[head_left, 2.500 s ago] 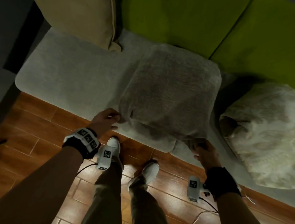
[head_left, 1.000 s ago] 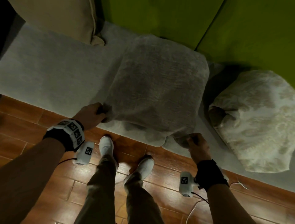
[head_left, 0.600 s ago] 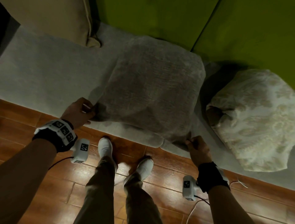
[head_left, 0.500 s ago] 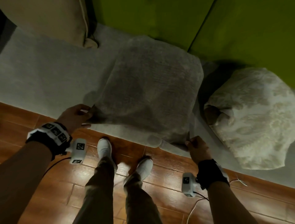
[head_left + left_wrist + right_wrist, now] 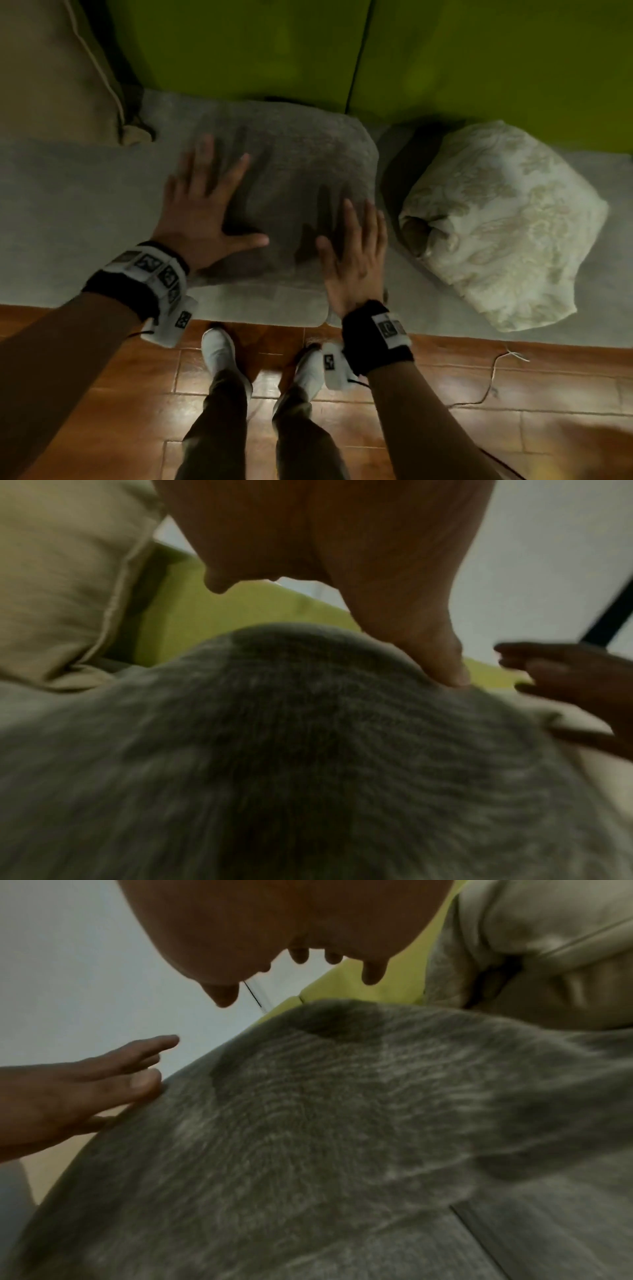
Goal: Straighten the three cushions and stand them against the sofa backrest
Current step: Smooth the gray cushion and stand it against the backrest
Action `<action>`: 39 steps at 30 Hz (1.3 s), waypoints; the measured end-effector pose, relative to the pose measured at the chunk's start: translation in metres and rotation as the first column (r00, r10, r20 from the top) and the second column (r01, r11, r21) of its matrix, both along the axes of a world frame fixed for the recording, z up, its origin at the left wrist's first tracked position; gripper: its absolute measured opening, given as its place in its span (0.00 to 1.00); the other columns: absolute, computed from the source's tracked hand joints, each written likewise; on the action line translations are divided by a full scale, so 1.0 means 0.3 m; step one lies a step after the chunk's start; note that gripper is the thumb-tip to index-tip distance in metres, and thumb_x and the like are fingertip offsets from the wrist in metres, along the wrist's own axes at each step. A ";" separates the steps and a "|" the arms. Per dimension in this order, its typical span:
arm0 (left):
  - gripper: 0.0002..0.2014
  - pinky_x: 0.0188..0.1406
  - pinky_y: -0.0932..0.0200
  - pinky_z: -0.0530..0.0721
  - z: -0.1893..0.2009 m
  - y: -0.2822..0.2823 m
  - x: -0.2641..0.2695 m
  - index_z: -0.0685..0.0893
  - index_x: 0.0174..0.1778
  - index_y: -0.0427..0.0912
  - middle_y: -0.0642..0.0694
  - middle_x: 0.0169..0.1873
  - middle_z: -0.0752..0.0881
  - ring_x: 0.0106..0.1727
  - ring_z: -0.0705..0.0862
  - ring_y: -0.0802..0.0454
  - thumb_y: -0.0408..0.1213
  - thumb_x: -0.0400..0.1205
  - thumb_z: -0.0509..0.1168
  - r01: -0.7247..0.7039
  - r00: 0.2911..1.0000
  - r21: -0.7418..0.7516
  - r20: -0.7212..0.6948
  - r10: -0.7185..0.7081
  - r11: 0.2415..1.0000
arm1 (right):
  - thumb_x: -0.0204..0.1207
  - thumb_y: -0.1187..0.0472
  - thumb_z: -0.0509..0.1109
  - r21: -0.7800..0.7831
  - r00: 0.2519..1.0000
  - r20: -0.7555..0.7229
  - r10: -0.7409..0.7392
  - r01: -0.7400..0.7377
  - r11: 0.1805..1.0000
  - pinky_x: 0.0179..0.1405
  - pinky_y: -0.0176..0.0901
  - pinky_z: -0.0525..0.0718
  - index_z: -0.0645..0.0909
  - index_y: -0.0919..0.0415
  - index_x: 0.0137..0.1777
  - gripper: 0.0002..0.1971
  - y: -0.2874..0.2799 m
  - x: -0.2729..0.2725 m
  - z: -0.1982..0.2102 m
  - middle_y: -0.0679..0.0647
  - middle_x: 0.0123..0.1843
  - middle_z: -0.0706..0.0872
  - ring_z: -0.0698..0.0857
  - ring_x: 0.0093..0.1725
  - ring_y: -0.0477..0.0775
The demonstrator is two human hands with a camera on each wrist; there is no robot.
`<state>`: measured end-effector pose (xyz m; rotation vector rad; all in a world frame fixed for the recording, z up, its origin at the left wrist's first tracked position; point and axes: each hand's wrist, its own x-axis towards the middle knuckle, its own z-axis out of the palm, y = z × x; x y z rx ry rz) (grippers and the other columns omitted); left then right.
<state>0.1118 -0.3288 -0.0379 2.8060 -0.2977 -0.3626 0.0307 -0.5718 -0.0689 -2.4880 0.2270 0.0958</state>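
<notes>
A: Middle of the sofa seat (image 5: 85, 192)?

B: Grey cushion (image 5: 294, 178), lying there with its far edge up against the green backrest (image 5: 246, 51), near edge close to the front of the seat. Ribbed fabric, filling most of both wrist views.

A: Hands?

B: Both spread flat, fingers straight, nothing pinched or gripped. Left hand (image 5: 202, 212) on the cushion's left part, thumb splayed toward the centre; in the left wrist view, thumb tip touching the fabric. Right hand (image 5: 356, 253) on the right front part, fingers together and pointing toward the backrest. Whether pressing down or only resting: cannot tell, fingers blurred.

A: Other two cushions?

B: Beige cushion (image 5: 51, 68) at far left, upright against the backrest, piped edge toward the grey one, one corner on the seat. Cream floral cushion (image 5: 496, 219) at right, lying crumpled and skewed on the seat, one corner folded in, apart from the grey one with a shadowed gap between.

A: Below the seat?

B: Wooden floor (image 5: 513, 394), two white shoes, a thin white cord trailing at right. Black bands with marker tags on both wrists.
</notes>
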 end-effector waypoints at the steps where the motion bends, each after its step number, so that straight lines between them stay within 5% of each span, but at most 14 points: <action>1: 0.64 0.79 0.22 0.49 -0.025 -0.023 0.023 0.35 0.84 0.70 0.44 0.86 0.30 0.86 0.37 0.30 0.82 0.57 0.66 0.048 0.998 0.057 -0.044 -0.046 0.997 | 0.86 0.34 0.54 0.017 1.000 -0.004 -0.021 0.021 1.000 0.87 0.61 0.44 0.47 0.40 0.90 0.36 0.015 0.025 -0.016 0.46 0.92 0.41 0.38 0.90 0.56; 7: 0.70 0.74 0.14 0.52 -0.193 0.014 0.071 0.25 0.79 0.72 0.51 0.81 0.19 0.84 0.30 0.30 0.83 0.49 0.64 0.109 0.957 0.162 -0.284 -0.059 0.981 | 0.79 0.25 0.53 -0.054 0.995 -0.098 0.017 -0.023 0.998 0.85 0.76 0.41 0.38 0.36 0.89 0.43 0.053 0.053 -0.247 0.46 0.92 0.34 0.34 0.90 0.59; 12: 0.71 0.73 0.12 0.48 -0.319 0.006 0.098 0.17 0.74 0.70 0.50 0.77 0.14 0.82 0.24 0.31 0.86 0.46 0.58 0.168 0.927 0.237 -0.368 -0.072 0.957 | 0.78 0.23 0.49 -0.083 0.993 -0.113 0.020 -0.030 0.996 0.85 0.75 0.35 0.27 0.30 0.84 0.43 0.054 0.035 -0.417 0.39 0.86 0.21 0.31 0.89 0.58; 19: 0.71 0.72 0.11 0.44 -0.366 -0.015 0.139 0.10 0.67 0.68 0.49 0.70 0.08 0.80 0.21 0.31 0.85 0.45 0.57 0.208 0.901 0.281 -0.429 -0.072 0.937 | 0.80 0.24 0.41 -0.122 0.990 -0.141 0.020 -0.038 0.992 0.87 0.72 0.43 0.25 0.39 0.86 0.43 -0.070 -0.102 -0.601 0.49 0.89 0.30 0.38 0.91 0.60; 24: 0.70 0.72 0.12 0.44 -0.350 -0.034 0.128 0.09 0.66 0.67 0.50 0.67 0.06 0.81 0.22 0.31 0.85 0.45 0.55 0.200 0.901 0.292 -0.431 -0.058 0.935 | 0.87 0.32 0.39 -0.265 0.900 -0.434 -0.045 -0.080 0.961 0.83 0.74 0.28 0.27 0.44 0.86 0.36 -0.170 -0.185 -0.579 0.44 0.90 0.30 0.31 0.89 0.50; 26: 0.70 0.73 0.12 0.44 -0.342 -0.029 0.131 0.09 0.66 0.67 0.50 0.68 0.07 0.80 0.21 0.31 0.85 0.45 0.55 0.189 0.899 0.298 -0.435 -0.044 0.936 | 0.89 0.41 0.47 -0.260 0.871 -0.475 -0.128 0.000 0.966 0.83 0.77 0.32 0.31 0.45 0.89 0.36 -0.204 -0.211 -0.516 0.46 0.90 0.29 0.28 0.88 0.53; 29: 0.70 0.72 0.12 0.44 -0.339 -0.023 0.130 0.08 0.66 0.66 0.48 0.71 0.08 0.80 0.20 0.32 0.86 0.44 0.53 0.170 0.898 0.292 -0.439 -0.025 0.941 | 0.83 0.51 0.57 -0.172 0.955 -0.178 -0.238 0.208 0.963 0.85 0.76 0.38 0.36 0.52 0.90 0.41 -0.158 -0.193 -0.327 0.53 0.91 0.33 0.32 0.89 0.56; 31: 0.70 0.72 0.11 0.45 -0.347 -0.019 0.124 0.10 0.68 0.65 0.46 0.73 0.10 0.80 0.20 0.31 0.87 0.44 0.51 0.160 0.907 0.291 -0.421 -0.025 0.943 | 0.82 0.42 0.57 -0.069 0.991 0.054 -0.121 0.124 0.990 0.86 0.72 0.36 0.39 0.50 0.89 0.42 -0.051 -0.109 -0.196 0.50 0.90 0.36 0.35 0.90 0.56; 33: 0.70 0.71 0.11 0.45 -0.357 -0.005 0.107 0.12 0.71 0.64 0.45 0.75 0.12 0.80 0.21 0.30 0.88 0.46 0.49 0.160 0.921 0.267 -0.388 -0.046 0.950 | 0.79 0.28 0.58 -0.117 0.986 0.072 0.147 -0.138 0.983 0.84 0.76 0.34 0.40 0.42 0.89 0.46 0.065 -0.013 -0.153 0.47 0.90 0.34 0.35 0.90 0.61; 35: 0.69 0.71 0.11 0.46 -0.363 0.021 0.085 0.16 0.76 0.64 0.44 0.78 0.15 0.82 0.24 0.29 0.88 0.50 0.51 0.153 0.942 0.214 -0.326 -0.077 0.965 | 0.66 0.17 0.61 -0.207 0.951 -0.120 0.286 -0.306 0.929 0.80 0.85 0.38 0.34 0.36 0.88 0.58 0.131 0.072 -0.188 0.45 0.89 0.28 0.30 0.89 0.63; 39: 0.51 0.77 0.18 0.49 -0.381 0.087 -0.030 0.34 0.85 0.63 0.44 0.87 0.34 0.87 0.35 0.35 0.82 0.70 0.47 0.140 0.987 0.096 -0.087 -0.132 0.985 | 0.53 0.09 0.59 -0.234 0.884 -0.396 0.246 -0.357 0.904 0.78 0.86 0.35 0.19 0.32 0.81 0.68 0.096 0.128 -0.269 0.45 0.81 0.13 0.20 0.83 0.63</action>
